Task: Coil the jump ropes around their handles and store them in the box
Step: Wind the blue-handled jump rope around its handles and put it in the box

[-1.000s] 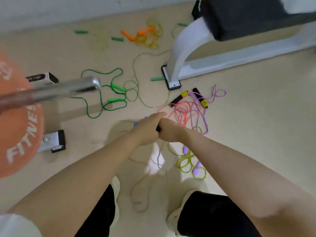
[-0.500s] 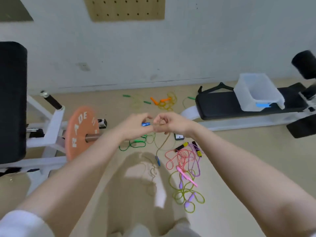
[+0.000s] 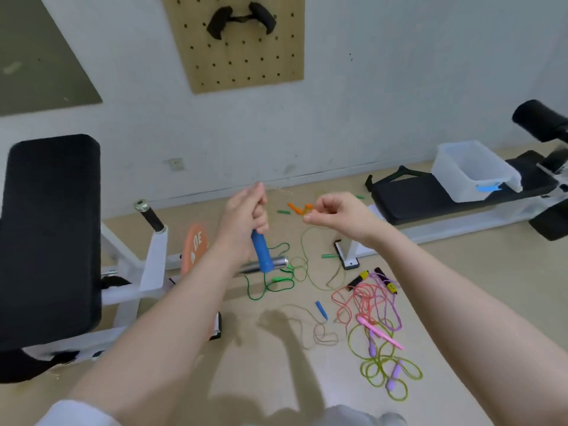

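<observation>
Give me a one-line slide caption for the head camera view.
Left hand grips a blue handle, right hand pinches its thin rope; other ropes lie tangled on the floor.

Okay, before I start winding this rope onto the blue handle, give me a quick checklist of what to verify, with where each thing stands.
1. Left hand grips the blue handle: ok.
2. Right hand pinches the thin rope: ok.
3. Rope wound on the handle: not ok, none shows yet.
4. Second blue handle picked up: not ok, it lies on the floor.
5. Rope free of the green rope it hangs beside: cannot tell.
6. Clear plastic box open on the bench: ok.
</observation>
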The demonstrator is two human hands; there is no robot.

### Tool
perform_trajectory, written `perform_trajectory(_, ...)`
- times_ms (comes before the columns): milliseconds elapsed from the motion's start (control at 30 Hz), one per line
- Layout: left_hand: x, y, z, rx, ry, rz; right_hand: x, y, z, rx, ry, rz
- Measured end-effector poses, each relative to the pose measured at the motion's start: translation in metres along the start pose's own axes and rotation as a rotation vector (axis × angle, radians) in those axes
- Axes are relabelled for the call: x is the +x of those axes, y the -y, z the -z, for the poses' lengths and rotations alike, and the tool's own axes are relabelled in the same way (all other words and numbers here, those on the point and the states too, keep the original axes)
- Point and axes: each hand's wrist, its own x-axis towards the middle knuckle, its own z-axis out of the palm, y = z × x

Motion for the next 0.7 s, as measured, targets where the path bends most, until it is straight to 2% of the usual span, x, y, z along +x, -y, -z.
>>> perform_trajectory(67,-0.003,-0.014,0.022,-0.124,-0.036,-0.053,-0.007,-0.001,-0.004,0.003,0.008,-0.056)
perform_trajectory(100,-0.006,-0.018,0.03,-0.089,-0.034,-0.054,-0.011,0.001,-0.006,0.072,-0.015,-0.088)
perform_trajectory(167,-0.013,-0.02,0.039,0.212,0.029,-0.045,-0.017,0.009,-0.013,0.307,0.004,-0.135)
perform_trajectory(233,-0.02,-0.011,0.038,0.508,0.146,0.024,-0.019,0.032,-0.022,0.492,0.129,-0.144)
perform_trajectory(300,-0.025,0.007,0.033,0.635,0.316,0.154,-0.017,0.061,-0.031,0.626,0.194,-0.14)
perform_trajectory(367,-0.035,0.029,0.026,0.746,0.519,0.243,-0.011,0.087,-0.034,0.817,0.152,-0.147)
perform_trajectory(433,-0.048,0.039,0.017,0.788,0.614,0.229,-0.001,0.105,-0.028,1.012,0.038,-0.159)
perform_trajectory(500,-0.054,0.028,0.006,0.555,0.48,0.21,0.004,0.106,-0.02,1.118,-0.07,-0.131)
perform_trajectory(567,-0.048,0.005,0.001,0.201,0.314,0.193,0.001,0.091,-0.021,1.074,-0.051,-0.121)
perform_trajectory(633,-0.035,-0.022,0.0,-0.14,0.232,0.155,-0.012,0.06,-0.037,0.999,0.168,-0.168)
perform_trajectory(700,-0.022,-0.042,0.0,-0.353,0.166,0.1,-0.028,0.03,-0.055,0.737,0.438,-0.197)
